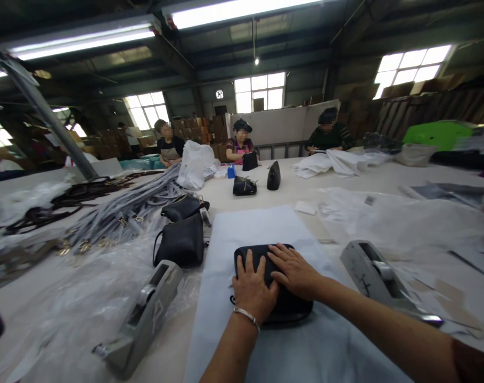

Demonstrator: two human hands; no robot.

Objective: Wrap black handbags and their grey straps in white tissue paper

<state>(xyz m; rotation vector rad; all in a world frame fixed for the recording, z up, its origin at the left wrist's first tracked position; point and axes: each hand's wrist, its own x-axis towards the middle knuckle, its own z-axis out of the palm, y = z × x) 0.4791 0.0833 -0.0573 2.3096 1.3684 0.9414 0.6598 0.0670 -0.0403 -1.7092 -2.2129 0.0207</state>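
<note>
On a pale sheet [234,229] over the table [289,194], one black bag [293,305] lies flat under two palms, the left hand [253,287] with fingers fanned, the right hand [298,272] with fingers closer together. I count two grey tape dispensers [146,314] [381,274], one to either side, two dark bags [181,242] [183,208] at left, and two other bags [244,186] [273,175] farther off.

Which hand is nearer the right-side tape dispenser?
Right. The right hand rests on the black bag, left of the tape dispenser; the left hand rests there too, farther left.
</note>
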